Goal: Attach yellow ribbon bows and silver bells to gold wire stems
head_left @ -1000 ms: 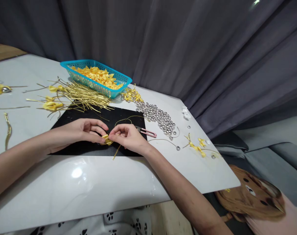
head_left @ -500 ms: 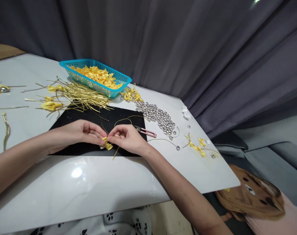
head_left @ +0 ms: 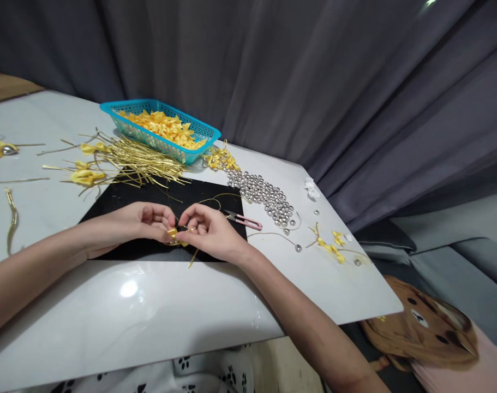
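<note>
Over the front of a black mat (head_left: 121, 210), my left hand (head_left: 150, 222) pinches a small yellow ribbon bow (head_left: 173, 233) between thumb and fingers. My right hand (head_left: 205, 232) meets it from the other side, its thumb and fingers closed on a thin gold cord (head_left: 190, 230) at the bow. One end of the cord hangs below the right hand toward the mat's front edge. Fingers hide part of the bow. Just right of my right hand lies a pair of pink-handled thread snips (head_left: 248, 221).
A blue basket (head_left: 109, 109) of yellow bows stands at the back, with a bundle of gold cords (head_left: 145, 158) before it. Silver beads (head_left: 264, 196) spread to the right. Finished-looking bow pieces (head_left: 84, 174) lie left, others (head_left: 330, 246) right. A brown bear backpack (head_left: 420, 322) rests beyond the table edge.
The fingertips of my two hands have parted slightly at the top, opening a small gap above the bow. The bow sits a little lower and more covered by the fingers.
</note>
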`<state>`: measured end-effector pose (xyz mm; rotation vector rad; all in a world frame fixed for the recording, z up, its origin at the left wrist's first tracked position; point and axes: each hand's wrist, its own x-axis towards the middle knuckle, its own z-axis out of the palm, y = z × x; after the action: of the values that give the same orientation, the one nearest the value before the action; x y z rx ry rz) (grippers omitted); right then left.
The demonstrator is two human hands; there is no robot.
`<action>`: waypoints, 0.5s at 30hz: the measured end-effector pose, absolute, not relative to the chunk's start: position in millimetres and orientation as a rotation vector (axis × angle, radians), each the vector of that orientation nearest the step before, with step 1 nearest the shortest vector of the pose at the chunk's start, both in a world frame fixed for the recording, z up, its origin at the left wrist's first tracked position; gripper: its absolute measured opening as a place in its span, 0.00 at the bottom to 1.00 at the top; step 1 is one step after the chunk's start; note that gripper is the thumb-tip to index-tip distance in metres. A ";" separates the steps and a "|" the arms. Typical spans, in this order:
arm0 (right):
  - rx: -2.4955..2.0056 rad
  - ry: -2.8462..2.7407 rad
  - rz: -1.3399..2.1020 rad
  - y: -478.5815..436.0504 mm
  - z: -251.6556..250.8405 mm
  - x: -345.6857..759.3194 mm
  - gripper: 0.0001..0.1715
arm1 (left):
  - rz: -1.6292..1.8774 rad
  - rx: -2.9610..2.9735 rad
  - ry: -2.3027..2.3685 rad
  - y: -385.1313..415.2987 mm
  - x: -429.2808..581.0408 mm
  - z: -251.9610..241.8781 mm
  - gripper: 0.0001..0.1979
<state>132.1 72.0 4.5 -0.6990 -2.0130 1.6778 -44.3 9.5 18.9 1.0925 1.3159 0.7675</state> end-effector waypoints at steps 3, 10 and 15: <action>-0.587 -2.103 1.625 70.1 9.0 134.3 0.07 | 0.778 1.051 1.275 10.8 -46.1 16.9 0.08; -0.492 -2.364 1.164 70.7 6.1 135.6 0.02 | 0.770 1.058 1.242 12.6 -46.8 16.4 0.15; -0.536 -2.404 1.169 70.5 4.5 134.5 0.03 | 0.771 1.082 1.227 12.7 -47.1 15.5 0.16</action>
<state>134.5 70.5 4.5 -0.5360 -2.4041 1.1693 -47.1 12.7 15.5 1.0823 1.2274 0.7706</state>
